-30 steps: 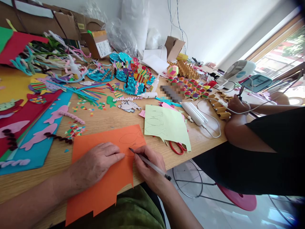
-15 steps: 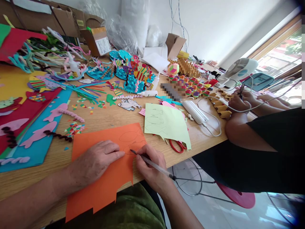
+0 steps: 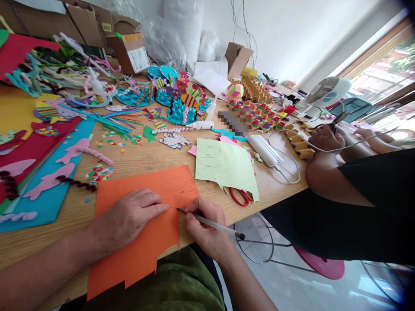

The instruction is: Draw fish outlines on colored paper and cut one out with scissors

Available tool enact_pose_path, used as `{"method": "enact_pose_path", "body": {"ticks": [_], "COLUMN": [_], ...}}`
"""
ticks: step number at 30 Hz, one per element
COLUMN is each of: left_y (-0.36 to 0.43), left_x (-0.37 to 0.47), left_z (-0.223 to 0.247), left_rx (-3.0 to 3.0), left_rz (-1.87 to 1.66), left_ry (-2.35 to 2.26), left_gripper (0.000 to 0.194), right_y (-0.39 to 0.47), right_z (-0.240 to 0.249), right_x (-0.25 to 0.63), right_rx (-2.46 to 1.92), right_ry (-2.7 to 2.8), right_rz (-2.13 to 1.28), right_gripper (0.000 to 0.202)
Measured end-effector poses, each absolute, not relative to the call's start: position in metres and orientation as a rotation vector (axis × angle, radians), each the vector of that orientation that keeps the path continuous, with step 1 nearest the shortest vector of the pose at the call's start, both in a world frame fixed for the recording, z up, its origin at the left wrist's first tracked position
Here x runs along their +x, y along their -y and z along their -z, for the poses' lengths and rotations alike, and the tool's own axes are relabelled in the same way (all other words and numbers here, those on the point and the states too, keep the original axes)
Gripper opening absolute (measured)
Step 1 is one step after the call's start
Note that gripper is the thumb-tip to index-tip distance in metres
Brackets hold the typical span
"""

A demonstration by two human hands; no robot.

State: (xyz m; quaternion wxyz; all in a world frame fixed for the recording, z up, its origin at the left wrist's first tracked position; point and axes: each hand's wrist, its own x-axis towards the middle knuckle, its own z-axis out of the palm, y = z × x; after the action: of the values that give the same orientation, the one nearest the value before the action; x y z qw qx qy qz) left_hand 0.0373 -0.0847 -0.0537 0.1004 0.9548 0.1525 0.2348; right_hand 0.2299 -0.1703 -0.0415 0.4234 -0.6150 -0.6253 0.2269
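Note:
An orange sheet of paper point(image 3: 142, 255) with a ragged, cut lower edge lies at the table's near edge. Fish outlines are drawn in thin lines on its upper right part. My left hand point(image 3: 129, 216) rests flat on the sheet, fingers stretched toward the drawing. In my right hand point(image 3: 207, 222) a pen point(image 3: 220, 225) with a clear barrel is pinched, its tip touching the paper at the lower outline. Just beyond, a pale green sheet point(image 3: 223, 166) bears more pencilled fish shapes. The red handles of scissors point(image 3: 239, 196) stick out from under it.
Paper fish, pipe cleaners point(image 3: 100, 157) and blue foam sheets point(image 3: 61, 190) cover the left side. Glue bottles point(image 3: 202, 125) and finished fish crafts point(image 3: 188, 99) stand behind. On the right sit a white cable-connected device point(image 3: 264, 150), a fan point(image 3: 327, 95) and a co-worker's hand point(image 3: 324, 138) with scissors.
The pen tip has moved slightly down and left along the lower outline, adding line. My left hand stays nearly in place. The co-worker's hands have shifted, with scissor blades raised.

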Motion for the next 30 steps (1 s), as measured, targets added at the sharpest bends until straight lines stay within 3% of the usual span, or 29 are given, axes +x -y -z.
{"method": "enact_pose_path", "body": {"ticks": [30], "left_y": [0.085], "left_x": [0.037], "left_z": [0.054], "left_rx": [2.808], "left_rz": [-0.676], "left_ry": [-0.453], "left_gripper": [0.038], "right_y": [0.166], "right_z": [0.046], "right_x": [0.226], "right_rx": [-1.621], "right_ry": [1.563], "right_rz": [-0.507], "right_gripper": [0.008]}}
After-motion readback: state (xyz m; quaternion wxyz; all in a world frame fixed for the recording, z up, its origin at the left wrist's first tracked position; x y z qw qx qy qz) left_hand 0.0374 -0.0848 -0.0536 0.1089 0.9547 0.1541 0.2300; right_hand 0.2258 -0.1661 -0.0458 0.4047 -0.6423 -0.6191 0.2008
